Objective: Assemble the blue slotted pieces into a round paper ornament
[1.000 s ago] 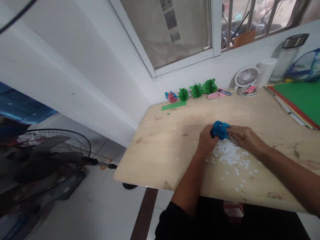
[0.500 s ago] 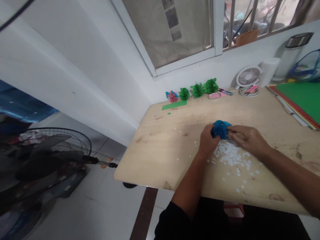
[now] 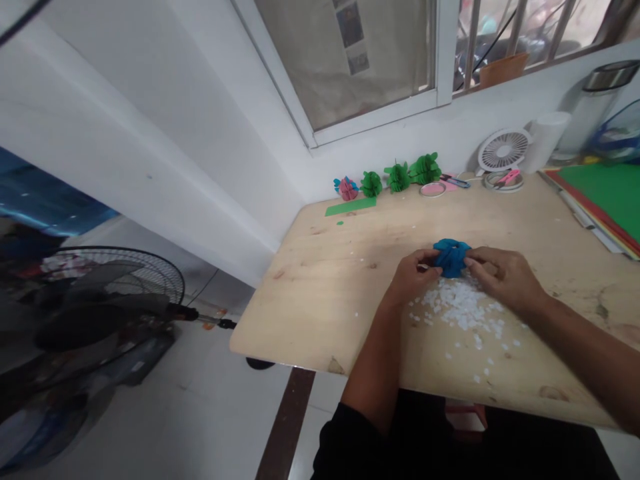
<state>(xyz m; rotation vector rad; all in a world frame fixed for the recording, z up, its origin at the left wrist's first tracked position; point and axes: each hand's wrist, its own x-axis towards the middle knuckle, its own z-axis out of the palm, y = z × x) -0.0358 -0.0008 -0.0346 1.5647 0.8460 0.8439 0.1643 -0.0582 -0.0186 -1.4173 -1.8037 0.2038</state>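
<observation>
A blue folded-paper ornament (image 3: 451, 259) is held just above the wooden table, between my two hands. My left hand (image 3: 415, 270) pinches its left side, thumb below and fingers above. From the right, my right hand (image 3: 500, 270) grips its other edge between thumb and fingertips. Directly below and nearer to me lies a loose pile of small white paper bits (image 3: 463, 303), some scattered toward the table's front edge.
Along the wall stand several green paper ornaments (image 3: 399, 177) and a pink-and-blue one (image 3: 347, 189). A green paper strip (image 3: 351, 207), cutters (image 3: 455, 181), tape rolls (image 3: 504, 181) and a small white fan (image 3: 505, 150) lie behind. Coloured sheets (image 3: 600, 197) are at right; a floor fan (image 3: 110, 300) stands left.
The blue paper ornament has turned in my hands and shows a wider side. My left hand has shifted its hold from wrapping around it to a fingertip pinch. The view has moved slightly.
</observation>
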